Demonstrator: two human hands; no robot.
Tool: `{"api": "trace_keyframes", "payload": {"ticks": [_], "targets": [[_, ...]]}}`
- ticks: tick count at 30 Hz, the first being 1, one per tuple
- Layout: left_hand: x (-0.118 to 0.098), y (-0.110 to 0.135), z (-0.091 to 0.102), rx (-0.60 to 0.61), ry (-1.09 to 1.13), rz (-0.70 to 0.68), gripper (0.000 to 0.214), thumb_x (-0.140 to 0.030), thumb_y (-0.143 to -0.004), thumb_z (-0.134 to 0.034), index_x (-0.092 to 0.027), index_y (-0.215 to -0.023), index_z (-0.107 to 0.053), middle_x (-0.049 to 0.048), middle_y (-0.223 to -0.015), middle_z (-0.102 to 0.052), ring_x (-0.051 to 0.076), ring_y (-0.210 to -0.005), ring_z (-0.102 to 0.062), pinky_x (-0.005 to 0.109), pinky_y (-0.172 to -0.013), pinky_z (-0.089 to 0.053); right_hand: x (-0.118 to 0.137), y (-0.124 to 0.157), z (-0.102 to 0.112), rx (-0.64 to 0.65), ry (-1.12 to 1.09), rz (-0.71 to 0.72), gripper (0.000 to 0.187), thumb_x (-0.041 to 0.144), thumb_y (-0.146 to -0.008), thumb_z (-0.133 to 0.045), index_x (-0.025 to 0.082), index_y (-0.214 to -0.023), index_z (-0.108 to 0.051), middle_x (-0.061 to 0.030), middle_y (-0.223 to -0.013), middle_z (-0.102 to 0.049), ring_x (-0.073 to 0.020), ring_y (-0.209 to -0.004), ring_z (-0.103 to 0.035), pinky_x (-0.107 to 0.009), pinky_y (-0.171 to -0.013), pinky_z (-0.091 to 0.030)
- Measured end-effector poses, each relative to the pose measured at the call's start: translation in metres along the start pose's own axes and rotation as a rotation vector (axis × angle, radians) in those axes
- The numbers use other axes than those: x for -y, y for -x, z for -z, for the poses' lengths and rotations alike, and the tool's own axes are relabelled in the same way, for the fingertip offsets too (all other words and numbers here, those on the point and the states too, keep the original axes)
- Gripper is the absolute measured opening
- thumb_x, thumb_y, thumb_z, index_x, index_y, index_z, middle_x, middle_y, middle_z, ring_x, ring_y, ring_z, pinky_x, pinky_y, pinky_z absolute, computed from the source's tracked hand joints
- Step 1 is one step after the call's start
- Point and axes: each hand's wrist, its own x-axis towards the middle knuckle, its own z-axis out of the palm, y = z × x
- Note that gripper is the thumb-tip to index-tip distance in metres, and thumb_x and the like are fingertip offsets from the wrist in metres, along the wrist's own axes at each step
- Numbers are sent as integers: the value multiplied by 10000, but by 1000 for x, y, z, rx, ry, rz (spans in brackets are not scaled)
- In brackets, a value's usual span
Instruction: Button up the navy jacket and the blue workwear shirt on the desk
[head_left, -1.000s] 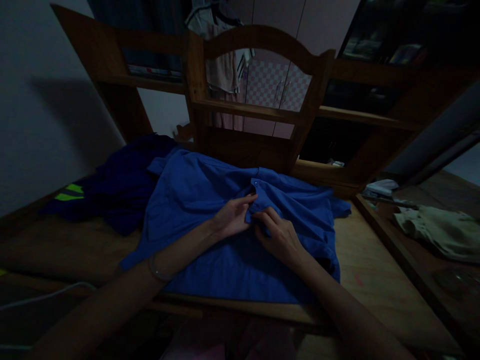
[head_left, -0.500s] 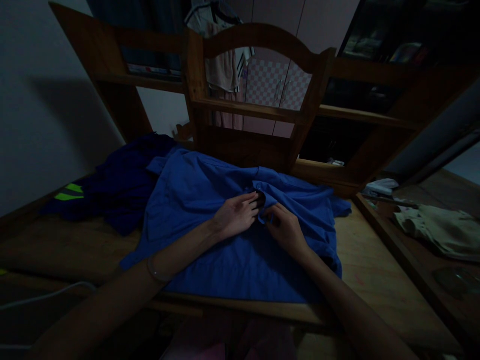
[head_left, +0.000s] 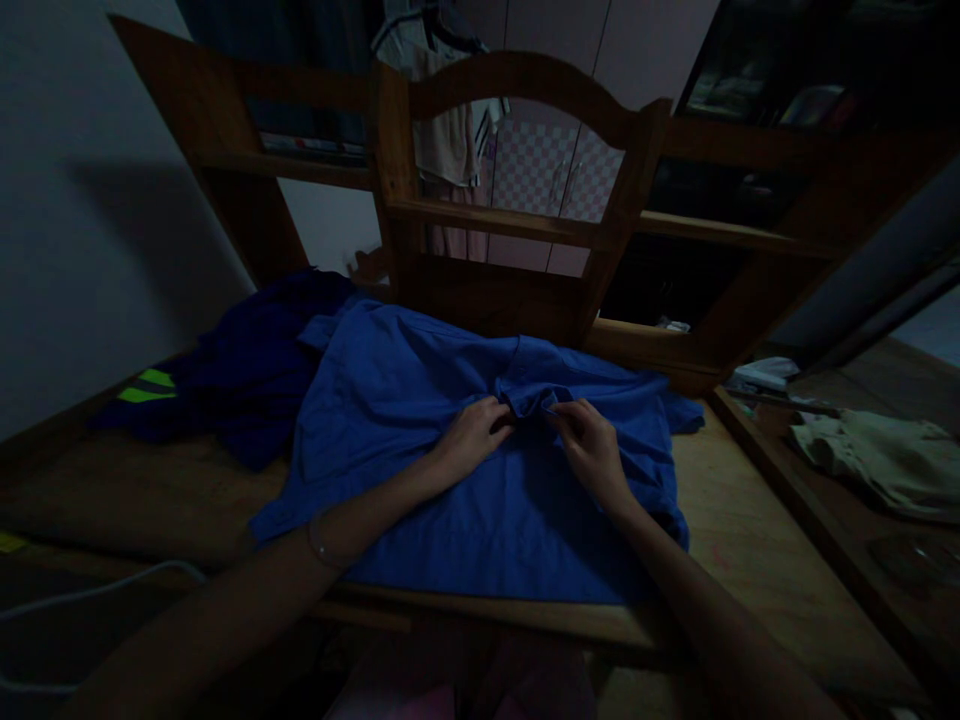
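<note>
A bright blue shirt (head_left: 420, 400) lies spread on a wooden surface (head_left: 735, 540) in dim light. My left hand (head_left: 474, 438) pinches a fold of the shirt near its collar area, fingers closed on the cloth. My right hand (head_left: 592, 445) pinches the same bunched fold from the other side, a little to the right. The two hands are close together, with a raised ridge of fabric between them. A thin bracelet sits on my left wrist.
A darker blue garment (head_left: 240, 370) with a yellow-green stripe lies heaped at the left. A wooden headboard-like frame (head_left: 517, 200) rises behind the shirt. Pale green cloth (head_left: 870, 460) lies at the right. A white cable (head_left: 97, 590) crosses the lower left.
Both hands moved slightly up the shirt toward the collar. The dark opening seen between the fingers half a second ago is now closed under a bunched fold.
</note>
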Motion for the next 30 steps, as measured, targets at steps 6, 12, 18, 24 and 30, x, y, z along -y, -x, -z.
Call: {"api": "trace_keyframes", "payload": {"ticks": [6,12,18,24,30], "targets": [[0,-1,-13,86,22,-67,120,-169,-780,-581,-217,-847,-668,54,-895,-575,196,-826,-541,287,-783,-403,2,2,-4,55,78,68,222,200,-921,-409,211,-990,-620,-54,-926,-579,-168,-798,-577,-286,-745,-458],[-1,-3,-13,81,99,-36,219,-106,-717,-605,-217,-900,-652,42,-881,-600,196,-810,-546,282,-757,-405,6,3,-3,80,114,79,219,186,-918,-408,213,-997,-610,-56,-930,-583,-171,-803,-581,-284,-735,-460],[-5,0,-12,56,66,-17,203,-81,-727,-539,-205,-848,-645,33,-810,-656,187,-744,-594,262,-695,-414,10,3,0,183,103,132,213,140,-896,-421,208,-987,-602,-46,-903,-583,-158,-772,-579,-256,-663,-442],[-7,0,-10,22,133,157,116,-210,-724,-590,-175,-815,-653,42,-792,-687,180,-709,-636,235,-626,-448,13,3,3,210,94,142,214,145,-898,-421,213,-993,-599,-44,-915,-588,-154,-782,-582,-247,-647,-436],[-1,1,-12,34,139,209,142,-194,-672,-605,-141,-795,-652,30,-734,-686,160,-662,-635,213,-596,-460,18,2,6,258,6,191,244,120,-892,-421,212,-1022,-606,-43,-897,-592,-146,-779,-584,-247,-678,-450]]}}
